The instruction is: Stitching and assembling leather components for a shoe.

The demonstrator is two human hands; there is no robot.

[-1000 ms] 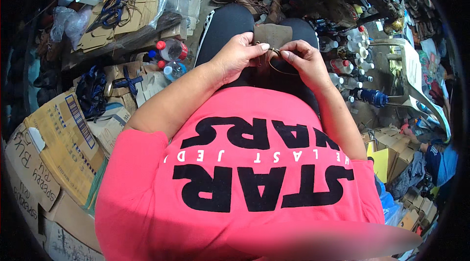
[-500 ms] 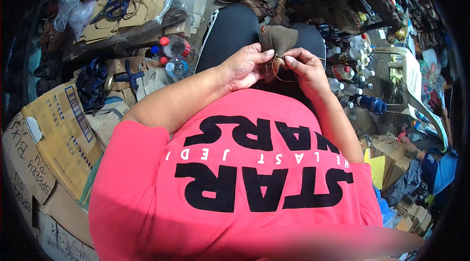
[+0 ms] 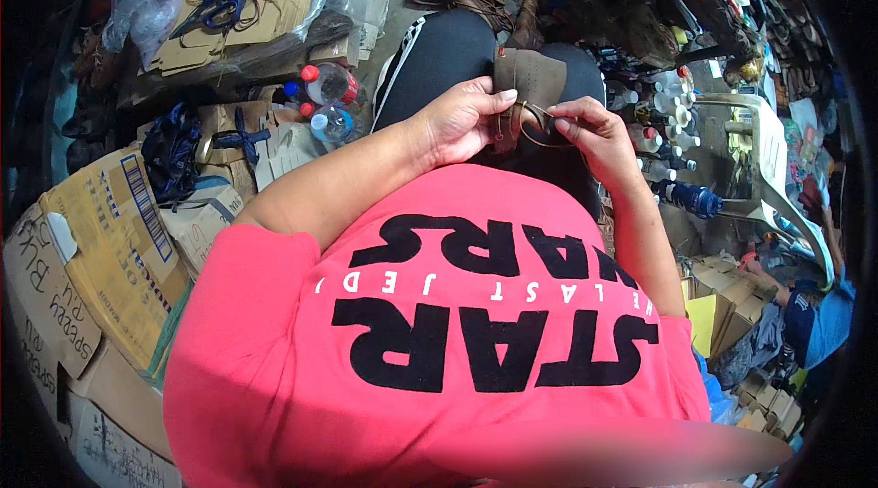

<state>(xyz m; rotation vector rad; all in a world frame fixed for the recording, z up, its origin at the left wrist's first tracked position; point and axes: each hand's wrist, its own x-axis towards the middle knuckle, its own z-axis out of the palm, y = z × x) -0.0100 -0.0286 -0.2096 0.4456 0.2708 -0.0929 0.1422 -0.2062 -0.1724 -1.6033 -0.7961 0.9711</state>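
Note:
Over my lap, between my knees, is a brown leather shoe upper with a row of small holes and a small red tag at its corner. My left hand grips its near left edge, thumb pressed flat on top. A thin tan lace passes through the leather near that thumb and curves to the right in a loop. My right hand pinches the lace between thumb and fingers, just right of the upper. The lower part of the upper is partly hidden by my left hand.
Several plastic bottles stand to the right beside a pale chair frame. More bottles lie left of my knee. Blue-handled scissors rest on cardboard at the upper left. Cardboard boxes fill the left side.
My right hand has moved a little right, away from the leather, drawing the lace with it. The upper has turned slightly and shows more of its flat face. My left hand keeps its grip.

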